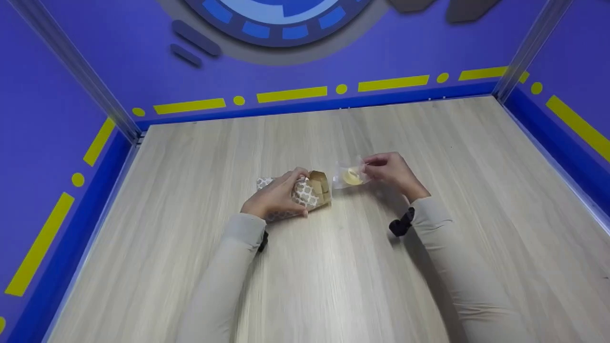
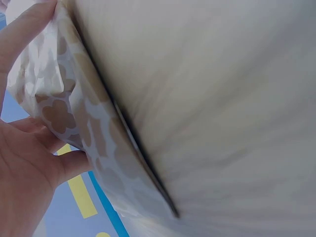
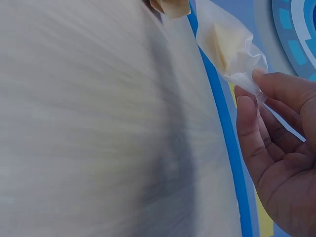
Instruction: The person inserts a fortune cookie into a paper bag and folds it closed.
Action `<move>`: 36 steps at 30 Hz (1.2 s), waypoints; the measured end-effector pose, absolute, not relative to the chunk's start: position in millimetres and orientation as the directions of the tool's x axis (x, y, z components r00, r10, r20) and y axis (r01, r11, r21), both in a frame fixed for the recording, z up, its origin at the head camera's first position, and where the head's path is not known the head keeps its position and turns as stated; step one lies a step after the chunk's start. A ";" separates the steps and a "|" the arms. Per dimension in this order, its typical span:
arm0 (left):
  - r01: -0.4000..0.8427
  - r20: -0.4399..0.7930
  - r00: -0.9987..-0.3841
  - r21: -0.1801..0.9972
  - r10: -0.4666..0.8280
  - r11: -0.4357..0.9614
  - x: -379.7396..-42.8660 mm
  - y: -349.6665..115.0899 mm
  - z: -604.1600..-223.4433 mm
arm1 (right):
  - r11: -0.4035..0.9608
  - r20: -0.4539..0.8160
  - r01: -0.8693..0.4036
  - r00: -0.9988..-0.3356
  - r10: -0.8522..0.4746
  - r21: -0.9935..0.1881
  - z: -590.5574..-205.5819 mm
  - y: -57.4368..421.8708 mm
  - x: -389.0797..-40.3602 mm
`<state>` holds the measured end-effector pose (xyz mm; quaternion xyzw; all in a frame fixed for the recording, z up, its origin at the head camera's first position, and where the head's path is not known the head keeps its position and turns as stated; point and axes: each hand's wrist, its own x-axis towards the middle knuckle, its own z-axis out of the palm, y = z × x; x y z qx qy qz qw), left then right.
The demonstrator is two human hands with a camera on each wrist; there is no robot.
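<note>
A paper bag (image 1: pixel 306 194) with a brown-and-white pattern lies on its side on the table, its mouth facing right. My left hand (image 1: pixel 281 193) grips it from above, thumb on the near side and fingers on the far side. In the left wrist view the patterned paper (image 2: pixel 59 113) bulges between thumb and fingers. My right hand (image 1: pixel 391 172) pinches one end of a small translucent packet (image 1: pixel 339 179) just right of the bag's mouth. Inside the packet shows something pale yellow (image 1: pixel 352 176). The right wrist view shows thumb and fingertips on the packet's gathered corner (image 3: pixel 254 84).
The wood-grain table (image 1: pixel 305 286) stretches around both hands. Blue panels (image 1: pixel 295 71) with yellow markings stand along its back and sides. Each wrist wears a black camera mount (image 1: pixel 401 224).
</note>
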<state>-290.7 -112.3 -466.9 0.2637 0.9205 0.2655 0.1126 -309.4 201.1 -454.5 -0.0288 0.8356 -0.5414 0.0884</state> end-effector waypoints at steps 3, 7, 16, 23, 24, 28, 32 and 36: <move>0.430 -0.065 -0.834 0.545 0.548 0.720 -290.6 -112.2 -466.6 | 0.412 -0.116 0.038 -0.979 -0.166 -0.910 -453.4 197.7 -309.2; 0.433 -0.064 -0.832 0.545 0.551 0.718 -290.1 -112.3 -466.2 | 0.424 -0.129 0.042 -0.975 -0.179 -0.905 -452.5 193.3 -308.2; 0.425 -0.069 -0.835 0.547 0.545 0.721 -290.2 -112.0 -466.1 | 0.448 -0.129 0.025 -0.971 -0.203 -0.894 -451.3 182.6 -307.7; 0.426 -0.074 -0.832 0.548 0.550 0.720 -289.9 -111.7 -465.7 | 0.454 -0.136 0.022 -0.966 -0.221 -0.891 -452.4 172.1 -307.3; 0.428 -0.074 -0.832 0.545 0.550 0.721 -289.7 -111.6 -465.6 | 0.454 -0.131 0.014 -0.965 -0.227 -0.891 -452.5 170.9 -307.0; 0.434 -0.069 -0.834 0.533 0.548 0.727 -289.2 -111.4 -465.4 | 0.450 -0.118 -0.008 -0.961 -0.251 -0.893 -454.1 166.9 -306.8; 0.434 -0.060 -0.837 0.533 0.544 0.726 -289.3 -111.0 -465.9 | 0.449 -0.119 -0.011 -0.958 -0.261 -0.894 -455.7 162.4 -306.4; 0.425 -0.061 -0.842 0.540 0.537 0.727 -289.8 -111.0 -466.3 | 0.458 -0.123 -0.013 -0.956 -0.266 -0.889 -457.6 156.9 -306.4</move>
